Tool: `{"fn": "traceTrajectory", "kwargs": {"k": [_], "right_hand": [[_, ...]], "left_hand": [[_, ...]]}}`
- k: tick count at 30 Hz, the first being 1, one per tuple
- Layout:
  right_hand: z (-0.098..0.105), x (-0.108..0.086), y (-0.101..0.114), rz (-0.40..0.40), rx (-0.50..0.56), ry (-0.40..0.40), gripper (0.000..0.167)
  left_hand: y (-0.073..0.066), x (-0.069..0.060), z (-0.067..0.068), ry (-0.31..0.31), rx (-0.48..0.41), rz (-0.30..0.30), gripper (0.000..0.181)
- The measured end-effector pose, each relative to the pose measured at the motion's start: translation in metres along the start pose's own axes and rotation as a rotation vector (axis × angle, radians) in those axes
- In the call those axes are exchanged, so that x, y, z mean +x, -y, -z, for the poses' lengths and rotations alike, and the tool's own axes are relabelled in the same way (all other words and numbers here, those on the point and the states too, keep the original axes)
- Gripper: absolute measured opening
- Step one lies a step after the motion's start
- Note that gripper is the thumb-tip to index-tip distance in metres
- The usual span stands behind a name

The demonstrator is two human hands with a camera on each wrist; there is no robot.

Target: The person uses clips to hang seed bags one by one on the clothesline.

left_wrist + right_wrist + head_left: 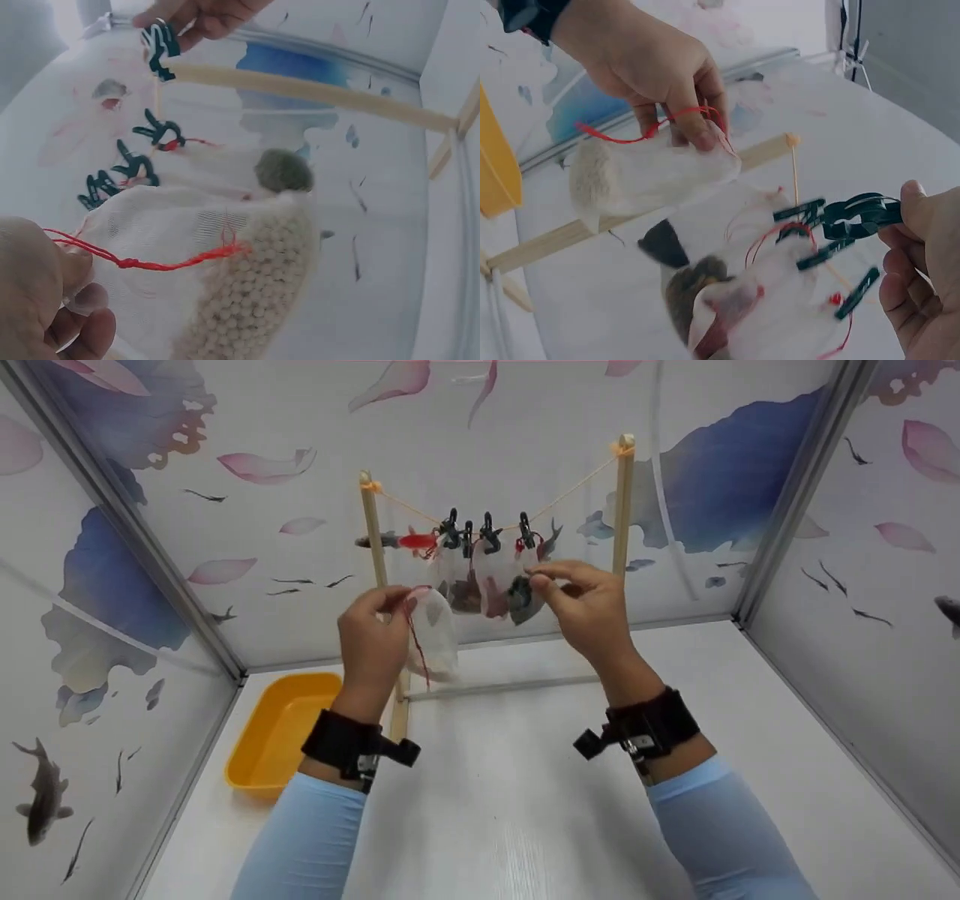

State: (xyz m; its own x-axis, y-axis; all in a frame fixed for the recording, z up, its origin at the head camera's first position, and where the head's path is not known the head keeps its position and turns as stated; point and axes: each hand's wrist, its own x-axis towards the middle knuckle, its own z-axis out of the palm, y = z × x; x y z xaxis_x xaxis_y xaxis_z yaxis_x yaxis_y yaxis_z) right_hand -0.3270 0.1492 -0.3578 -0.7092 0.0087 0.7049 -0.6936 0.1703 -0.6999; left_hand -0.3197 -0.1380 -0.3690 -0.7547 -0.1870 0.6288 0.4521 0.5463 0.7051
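Observation:
My left hand (375,634) pinches the top edge of a white mesh drawstring bag (435,641). Small white balls (255,292) fill the bag's lower part, and its red drawstring (176,264) dangles loose. A dark green clip (862,216) sits between the thumb and fingers of my right hand (592,604), in front of the hung bags. Several similar clips (490,534) sit on an orange cord (574,493), holding mesh bags (491,581) with dark, reddish and green contents. Part of the hung bags is hidden behind my right fingers in the head view.
Two wooden posts (625,510) carry the cord, with a bar (517,686) low between them. A yellow plastic basin (255,735) stands on the white table (495,810) at left. Printed panels (465,450) enclose the back and sides.

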Motion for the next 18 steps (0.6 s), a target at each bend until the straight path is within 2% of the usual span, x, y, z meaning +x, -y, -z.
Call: {"fn": "traceTrajectory", "kwargs": {"k": [4, 6, 10, 14, 18], "right_hand": [[-0.025, 0.048, 0.024, 0.024, -0.017, 0.027, 0.016], [-0.037, 0.07, 0.031, 0.0, -0.044, 0.04, 0.018], [-0.059, 0.107, 0.04, -0.107, -0.124, 0.07, 0.021], [-0.08, 0.133, 0.044, -0.174, -0.149, 0.072, 0.023], [-0.099, 0.148, 0.045, -0.208, -0.141, 0.064, 0.023]], "left_hand": [[-0.013, 0.038, 0.015, -0.03, 0.089, -0.032, 0.017], [-0.016, 0.055, 0.016, -0.029, 0.129, -0.044, 0.018], [-0.017, 0.082, 0.015, -0.027, 0.186, -0.049, 0.019], [-0.019, 0.102, 0.007, -0.054, 0.204, -0.055, 0.018], [-0.021, 0.108, 0.001, -0.07, 0.197, -0.06, 0.017]]}}
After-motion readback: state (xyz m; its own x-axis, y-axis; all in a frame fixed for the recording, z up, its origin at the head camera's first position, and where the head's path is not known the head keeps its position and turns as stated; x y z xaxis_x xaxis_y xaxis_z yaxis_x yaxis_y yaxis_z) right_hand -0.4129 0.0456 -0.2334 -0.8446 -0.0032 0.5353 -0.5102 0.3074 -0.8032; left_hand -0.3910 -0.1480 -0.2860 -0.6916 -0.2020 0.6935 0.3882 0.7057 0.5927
